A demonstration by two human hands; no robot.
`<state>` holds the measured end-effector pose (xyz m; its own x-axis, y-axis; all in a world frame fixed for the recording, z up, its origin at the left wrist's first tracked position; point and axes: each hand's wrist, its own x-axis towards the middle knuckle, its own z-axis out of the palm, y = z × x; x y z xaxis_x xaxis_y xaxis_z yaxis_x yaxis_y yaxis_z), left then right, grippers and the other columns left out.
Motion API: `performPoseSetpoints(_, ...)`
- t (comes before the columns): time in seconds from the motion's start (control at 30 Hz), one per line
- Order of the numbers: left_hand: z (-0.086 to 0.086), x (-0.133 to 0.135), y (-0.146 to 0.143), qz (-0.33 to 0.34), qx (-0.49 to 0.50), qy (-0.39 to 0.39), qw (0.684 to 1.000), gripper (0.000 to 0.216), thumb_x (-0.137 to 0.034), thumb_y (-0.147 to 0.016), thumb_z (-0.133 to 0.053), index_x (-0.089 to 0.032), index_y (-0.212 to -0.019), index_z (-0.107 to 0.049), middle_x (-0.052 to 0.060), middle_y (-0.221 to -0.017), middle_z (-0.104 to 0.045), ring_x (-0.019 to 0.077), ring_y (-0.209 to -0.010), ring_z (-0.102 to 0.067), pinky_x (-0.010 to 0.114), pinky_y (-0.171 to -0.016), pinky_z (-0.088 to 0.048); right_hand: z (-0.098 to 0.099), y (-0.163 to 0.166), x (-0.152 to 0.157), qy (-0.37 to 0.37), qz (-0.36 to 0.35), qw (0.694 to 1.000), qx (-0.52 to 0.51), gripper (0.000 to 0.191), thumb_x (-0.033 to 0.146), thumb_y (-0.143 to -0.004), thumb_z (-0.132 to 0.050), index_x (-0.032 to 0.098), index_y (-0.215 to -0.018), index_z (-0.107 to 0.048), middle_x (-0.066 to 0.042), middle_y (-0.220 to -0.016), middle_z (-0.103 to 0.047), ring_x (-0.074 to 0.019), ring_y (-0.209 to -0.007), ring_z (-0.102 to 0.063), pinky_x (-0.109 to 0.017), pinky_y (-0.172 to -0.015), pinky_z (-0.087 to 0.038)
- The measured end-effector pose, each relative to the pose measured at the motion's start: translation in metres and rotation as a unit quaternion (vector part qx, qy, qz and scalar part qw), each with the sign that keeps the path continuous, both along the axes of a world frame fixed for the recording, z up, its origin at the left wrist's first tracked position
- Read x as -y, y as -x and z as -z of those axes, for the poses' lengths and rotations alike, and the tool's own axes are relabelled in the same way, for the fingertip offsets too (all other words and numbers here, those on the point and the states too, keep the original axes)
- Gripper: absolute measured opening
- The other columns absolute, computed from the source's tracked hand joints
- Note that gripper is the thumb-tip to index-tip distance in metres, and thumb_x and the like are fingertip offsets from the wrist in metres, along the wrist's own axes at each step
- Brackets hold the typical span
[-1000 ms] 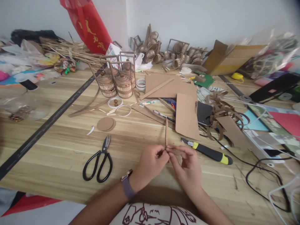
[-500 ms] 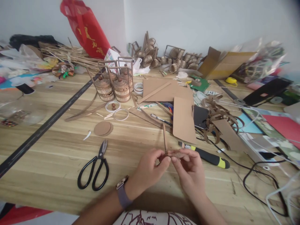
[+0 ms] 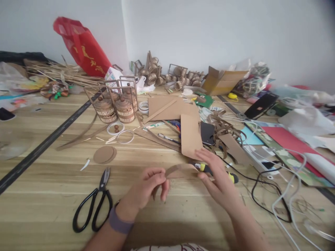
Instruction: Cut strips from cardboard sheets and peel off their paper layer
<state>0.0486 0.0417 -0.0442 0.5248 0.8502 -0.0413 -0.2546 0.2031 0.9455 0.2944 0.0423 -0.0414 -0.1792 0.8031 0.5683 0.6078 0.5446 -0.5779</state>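
Note:
Between my hands is a curved brown cardboard strip. My left hand pinches its left end between thumb and fingers. At the strip's other end, my right hand has its fingers spread and extended, with the thumb close to the strip; whether it touches is unclear. Under my right hand lies a black and yellow utility knife, partly covered. A cardboard sheet lies just beyond my right fingertips. To the left of my left hand rest black-handled scissors, blades slightly apart.
Lidded bamboo-like baskets in frames stand at back left. Round cardboard discs and white rings lie nearer. A pile of curled brown strips and a black cable are on the right. A red bag leans behind.
My hands have moved apart, and the strip now spans sideways between them instead of pointing up. My right fingers have opened from a pinch. The view has shifted right.

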Motion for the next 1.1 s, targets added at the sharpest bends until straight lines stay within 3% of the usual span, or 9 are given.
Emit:
performPoseSetpoints(0.17, 0.000, -0.004, -0.001, -0.034, 0.175, 0.088, 0.980, 0.043, -0.054, -0.083, -0.067, -0.017, -0.061, -0.064, -0.003, -0.041, -0.046, 0.0111, -0.047, -0.043, 0.026, -0.055, -0.035, -0.002, -0.003, 0.011, 0.173, -0.122, 0.977, 0.027, 0.029, 0.045, -0.099, -0.049, 0.029, -0.110, -0.071, -0.001, -0.073, -0.072, -0.0176, -0.065, -0.067, -0.028, -0.061, -0.054)
performPoseSetpoints(0.33, 0.000, -0.010, -0.010, -0.101, 0.247, 0.156, 0.951, 0.060, -0.076, -0.077, -0.060, -0.020, -0.092, -0.070, 0.000, -0.062, -0.061, 0.0119, -0.050, -0.049, 0.029, -0.057, -0.040, 0.009, 0.024, 0.018, 0.239, -0.044, 0.955, -0.168, 0.032, 0.052, -0.095, -0.054, 0.025, -0.098, -0.069, 0.001, -0.066, -0.062, -0.0144, -0.056, -0.057, -0.025, -0.051, -0.047)
performPoseSetpoints(0.47, 0.013, -0.006, -0.024, -0.125, 0.076, 0.101, 0.984, 0.051, -0.065, -0.073, -0.074, -0.016, -0.082, -0.067, 0.002, -0.073, -0.065, 0.0131, -0.064, -0.055, 0.028, -0.065, -0.043, 0.010, 0.043, 0.011, 0.310, -0.029, 0.889, -0.337, 0.035, 0.059, -0.086, -0.064, 0.024, -0.092, -0.064, -0.003, -0.078, -0.069, -0.0184, -0.073, -0.065, -0.032, -0.069, -0.053)
performPoseSetpoints(0.57, 0.019, 0.002, -0.034, -0.089, -0.057, 0.038, 0.994, 0.039, -0.050, -0.072, -0.079, -0.015, -0.082, -0.067, 0.001, -0.076, -0.065, 0.0140, -0.070, -0.055, 0.027, -0.069, -0.043, 0.006, 0.053, 0.005, 0.341, -0.042, 0.860, -0.377, 0.037, 0.060, -0.084, -0.066, 0.024, -0.092, -0.062, -0.007, -0.096, -0.076, -0.0238, -0.098, -0.069, -0.039, -0.084, -0.053)
performPoseSetpoints(0.63, 0.020, 0.005, -0.038, -0.079, -0.069, 0.024, 0.994, 0.036, -0.045, -0.071, -0.079, -0.015, -0.089, -0.068, 0.002, -0.081, -0.067, 0.0150, -0.075, -0.056, 0.028, -0.072, -0.043, 0.003, 0.059, 0.004, 0.353, -0.051, 0.850, -0.387, 0.036, 0.060, -0.086, -0.064, 0.025, -0.092, -0.060, -0.010, -0.108, -0.077, -0.0259, -0.113, -0.066, -0.042, -0.089, -0.053)
performPoseSetpoints(0.73, 0.021, 0.006, -0.039, -0.062, -0.055, 0.028, 0.996, 0.034, -0.042, -0.072, -0.078, -0.015, -0.089, -0.068, 0.003, -0.083, -0.067, 0.0159, -0.078, -0.058, 0.028, -0.074, -0.044, -0.002, 0.067, 0.005, 0.382, -0.079, 0.827, -0.405, 0.035, 0.059, -0.087, -0.062, 0.024, -0.091, -0.059, -0.013, -0.118, -0.074, -0.0278, -0.113, -0.067, -0.043, -0.081, -0.056)
performPoseSetpoints(0.87, 0.023, 0.003, -0.037, -0.054, -0.053, 0.055, 0.996, 0.034, -0.044, -0.069, -0.080, -0.014, -0.082, -0.069, 0.000, -0.071, -0.062, 0.0130, -0.067, -0.053, 0.026, -0.064, -0.041, -0.002, 0.076, 0.005, 0.427, -0.102, 0.797, -0.415, 0.039, 0.060, -0.086, -0.063, 0.023, -0.090, -0.058, -0.016, -0.123, -0.071, -0.0228, -0.080, -0.073, -0.030, -0.051, -0.053)
performPoseSetpoints(0.97, 0.022, 0.000, -0.034, -0.063, -0.006, 0.091, 0.994, 0.038, -0.048, -0.065, -0.083, -0.014, -0.077, -0.068, 0.000, -0.068, -0.062, 0.0111, -0.063, -0.051, 0.025, -0.062, -0.040, 0.006, 0.074, 0.001, 0.403, -0.099, 0.835, -0.360, 0.043, 0.064, -0.090, -0.055, 0.023, -0.104, -0.060, -0.014, -0.126, -0.070, -0.0208, -0.078, -0.071, -0.030, -0.050, -0.052)
performPoseSetpoints(1.1, 0.016, -0.004, -0.028, -0.098, 0.065, 0.168, 0.979, 0.046, -0.049, -0.056, -0.089, -0.014, -0.074, -0.067, -0.002, -0.065, -0.059, 0.0079, -0.058, -0.048, 0.023, -0.059, -0.039, 0.015, 0.063, 0.001, 0.196, 0.006, 0.959, -0.206, 0.031, 0.051, -0.093, -0.057, 0.026, -0.109, -0.065, -0.007, -0.106, -0.076, -0.0219, -0.093, -0.070, -0.036, -0.076, -0.057)
